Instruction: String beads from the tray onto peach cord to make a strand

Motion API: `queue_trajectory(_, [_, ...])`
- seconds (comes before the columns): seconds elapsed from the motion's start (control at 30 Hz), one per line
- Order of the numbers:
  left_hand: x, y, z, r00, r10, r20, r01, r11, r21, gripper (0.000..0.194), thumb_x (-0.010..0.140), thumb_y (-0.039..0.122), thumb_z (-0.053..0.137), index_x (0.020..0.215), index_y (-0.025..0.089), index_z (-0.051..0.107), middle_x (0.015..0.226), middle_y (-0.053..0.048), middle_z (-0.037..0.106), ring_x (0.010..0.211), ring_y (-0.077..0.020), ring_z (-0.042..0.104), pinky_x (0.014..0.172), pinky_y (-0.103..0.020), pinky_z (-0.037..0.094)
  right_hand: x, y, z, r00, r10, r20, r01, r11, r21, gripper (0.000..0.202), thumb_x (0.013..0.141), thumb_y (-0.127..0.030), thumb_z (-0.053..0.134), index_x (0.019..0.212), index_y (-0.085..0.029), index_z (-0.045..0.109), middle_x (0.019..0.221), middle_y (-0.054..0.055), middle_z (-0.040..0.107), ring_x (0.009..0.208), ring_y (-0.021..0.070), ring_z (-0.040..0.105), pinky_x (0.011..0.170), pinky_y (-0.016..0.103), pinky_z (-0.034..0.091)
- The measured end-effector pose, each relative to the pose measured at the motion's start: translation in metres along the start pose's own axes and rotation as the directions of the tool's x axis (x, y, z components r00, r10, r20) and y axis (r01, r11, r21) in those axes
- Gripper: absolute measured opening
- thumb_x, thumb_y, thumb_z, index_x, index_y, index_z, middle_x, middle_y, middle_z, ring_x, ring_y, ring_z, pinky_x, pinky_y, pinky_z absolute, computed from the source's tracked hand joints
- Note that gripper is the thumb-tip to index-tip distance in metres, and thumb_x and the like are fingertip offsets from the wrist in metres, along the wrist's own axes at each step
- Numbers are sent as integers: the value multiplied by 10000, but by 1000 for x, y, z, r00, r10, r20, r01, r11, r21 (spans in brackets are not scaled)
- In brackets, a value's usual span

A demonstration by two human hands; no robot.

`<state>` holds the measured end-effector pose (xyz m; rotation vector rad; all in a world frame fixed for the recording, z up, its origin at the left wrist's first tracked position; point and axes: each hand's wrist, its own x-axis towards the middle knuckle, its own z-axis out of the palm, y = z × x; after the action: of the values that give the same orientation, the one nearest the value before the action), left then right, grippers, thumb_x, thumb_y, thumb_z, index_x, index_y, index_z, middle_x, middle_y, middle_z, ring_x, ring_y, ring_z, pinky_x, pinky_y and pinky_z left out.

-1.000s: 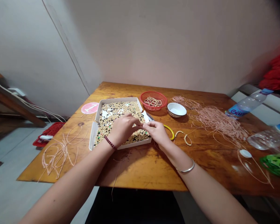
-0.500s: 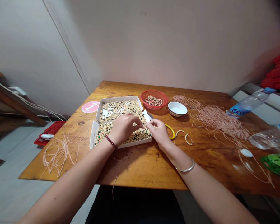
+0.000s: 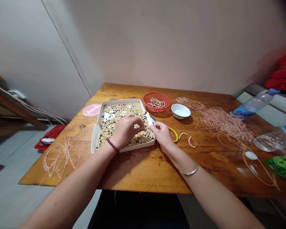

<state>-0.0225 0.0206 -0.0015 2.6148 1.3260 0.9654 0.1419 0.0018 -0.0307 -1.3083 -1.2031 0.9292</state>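
Above the beads (image 3: 114,127) in the shallow white box (image 3: 121,101), my left hand (image 3: 127,131) has its thumb and forefinger brought together. Whatever lies between those fingertips is too small to make out. Close by, at the box's right edge, my right hand (image 3: 161,133) pinches a thin cord that is mostly hidden by the fingers. Most beads are cream, mixed with black and a few green and red ones. A short string of cream beads (image 3: 189,141) lies on the table right of my right hand, beside yellow-handled scissors (image 3: 173,135) partly covered by that hand.
Behind stand a red basket (image 3: 168,101) with strung beads and a white bowl (image 3: 181,111). Pink cords (image 3: 224,122) spread to the right, near plastic bottles (image 3: 255,105) and a white cap (image 3: 251,155). Loose cords (image 3: 59,159) lie left, a pink round card (image 3: 91,110) behind them.
My left fingertips have drawn slightly back from my right fingertips, leaving a small gap. My right hand keeps its pinch in nearly the same place.
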Motion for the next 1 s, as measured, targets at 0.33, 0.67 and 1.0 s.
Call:
queue_trajectory(0.33, [-1, 0, 1, 1000, 20, -13, -20, 999, 36, 228, 822, 439, 608, 771, 222, 657, 716, -12, 670, 748, -171, 558, 659, -273, 409, 1, 0, -1, 999, -18, 50, 18, 1000, 10, 127, 662, -249, 537, 582, -164, 590, 563, -23, 541, 571, 126, 481, 564, 235, 363])
queue_trajectory(0.67, [0, -1, 2, 1000, 20, -4, -19, 999, 28, 265, 824, 467, 593, 797, 212, 660, 738, -29, 677, 783, -179, 562, 709, -291, 424, 2, 1, -1, 994, -19, 111, 17, 1000, 17, 171, 673, -299, 604, 640, -151, 683, 651, 29, 660, 652, 164, 583, 632, 263, 429])
queue_trajectory(1.0, [-2, 2, 1, 999, 30, -19, -30, 999, 41, 195, 858, 386, 577, 844, 218, 676, 787, -20, 687, 773, -166, 562, 679, -276, 419, 0, 3, -1, 995, 56, 87, -65, 993, 96, 274, 657, -401, 681, 721, -136, 699, 710, 55, 681, 657, 163, 573, 628, 271, 429])
